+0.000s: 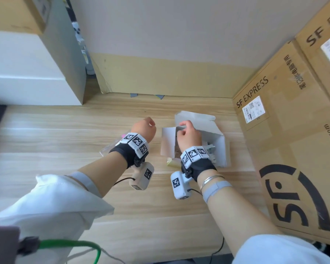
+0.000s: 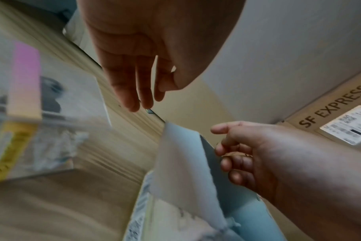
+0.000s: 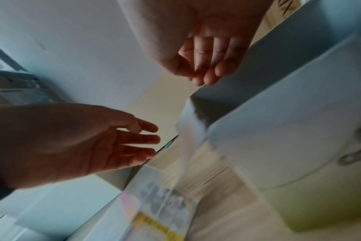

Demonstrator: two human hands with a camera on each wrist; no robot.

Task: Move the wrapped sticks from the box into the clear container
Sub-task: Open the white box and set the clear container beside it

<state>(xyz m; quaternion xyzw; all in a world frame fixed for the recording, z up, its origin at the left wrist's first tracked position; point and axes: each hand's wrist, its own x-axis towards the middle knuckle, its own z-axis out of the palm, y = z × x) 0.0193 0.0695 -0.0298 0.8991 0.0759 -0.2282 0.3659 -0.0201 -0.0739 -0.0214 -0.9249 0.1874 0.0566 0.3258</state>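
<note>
A small white cardboard box (image 1: 222,147) stands open on the wooden table, its flaps up. Wrapped sticks (image 1: 212,149) show inside it, behind my right wrist. My right hand (image 1: 187,132) hovers over the box's left side with loosely curled fingers close to a flap (image 2: 181,154); nothing shows in its grip. My left hand (image 1: 147,126) hangs just left of the box, fingers relaxed and empty. The clear container (image 1: 105,151) lies mostly hidden under my left wrist. The left wrist view blurs the container (image 2: 31,130), which has pink and yellow labels.
Large SF Express cardboard boxes (image 1: 286,130) wall off the table's right side. A white box (image 1: 27,73) stands at the back left, with the wall close behind. A small yellowish item (image 1: 171,162) lies at the white box's near left corner.
</note>
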